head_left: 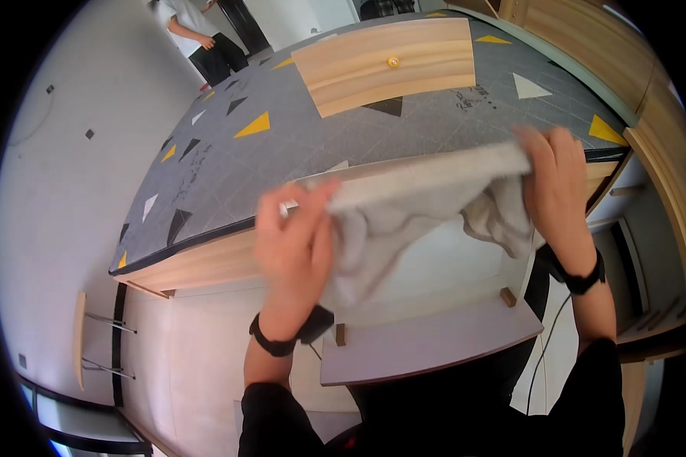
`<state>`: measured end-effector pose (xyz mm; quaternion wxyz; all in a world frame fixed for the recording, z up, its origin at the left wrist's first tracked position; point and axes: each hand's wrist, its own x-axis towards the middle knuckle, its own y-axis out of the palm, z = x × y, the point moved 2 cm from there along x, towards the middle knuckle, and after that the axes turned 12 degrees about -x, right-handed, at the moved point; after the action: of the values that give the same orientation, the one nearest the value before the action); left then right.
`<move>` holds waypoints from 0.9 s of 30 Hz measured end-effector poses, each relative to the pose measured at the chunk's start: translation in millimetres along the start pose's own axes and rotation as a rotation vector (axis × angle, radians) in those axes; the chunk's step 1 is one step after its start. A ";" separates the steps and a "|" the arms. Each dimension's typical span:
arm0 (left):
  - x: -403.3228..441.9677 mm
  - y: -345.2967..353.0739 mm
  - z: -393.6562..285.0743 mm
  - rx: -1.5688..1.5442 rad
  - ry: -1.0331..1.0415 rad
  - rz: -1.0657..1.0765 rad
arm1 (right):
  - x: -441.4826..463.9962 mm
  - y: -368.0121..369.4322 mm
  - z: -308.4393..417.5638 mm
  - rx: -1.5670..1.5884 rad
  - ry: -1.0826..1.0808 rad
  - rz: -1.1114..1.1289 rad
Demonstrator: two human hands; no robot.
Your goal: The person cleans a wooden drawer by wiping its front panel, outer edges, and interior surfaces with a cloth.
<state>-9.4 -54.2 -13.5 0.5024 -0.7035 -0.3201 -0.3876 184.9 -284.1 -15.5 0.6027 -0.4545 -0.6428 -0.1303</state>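
Note:
A grey-beige cloth (pixel 389 236) hangs in folds over the far edge of a white drawer-like box (pixel 450 263), which rests near my lap with its purplish-grey panel (pixel 434 343) towards me. My left hand (pixel 293 247) is at the left end of the far edge, its fingers bent and blurred beside the cloth. My right hand (pixel 555 183) wraps round the right end of that edge, with cloth under its fingers. Two small brown blocks sit at the box's near corners.
Ahead is a bed with a grey patterned mattress (pixel 229 164). A wooden panel with a round yellow knob (pixel 385 65) lies on it. A person (pixel 194 34) stands at the far left. Wooden cabinets (pixel 579 46) line the right; a small wooden piece with metal legs (pixel 80 343) is at left.

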 end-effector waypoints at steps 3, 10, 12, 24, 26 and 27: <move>8.9 19.3 11.4 0.160 0.001 -0.044 | 17.6 11.4 15.6 -0.059 -0.013 -0.180; -8.4 38.0 16.3 0.330 0.059 0.204 | -3.5 47.2 40.1 0.663 -0.003 0.120; -8.3 40.9 15.2 0.322 0.055 0.221 | -3.3 49.7 47.4 0.666 -0.090 0.037; -18.0 40.4 22.8 0.334 0.040 0.193 | 6.7 47.1 120.2 0.691 -0.144 -0.110; -19.3 38.1 21.5 0.327 0.062 0.211 | 1.7 50.5 106.9 0.688 -0.275 0.000; -22.1 37.2 19.8 0.350 0.047 0.217 | -1.5 52.1 100.6 0.715 -0.280 -0.003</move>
<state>15.3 -47.5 -53.5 0.6630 -0.6267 -0.2931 -0.2861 157.3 -184.0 -60.7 0.6293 -0.2280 -0.7245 0.1645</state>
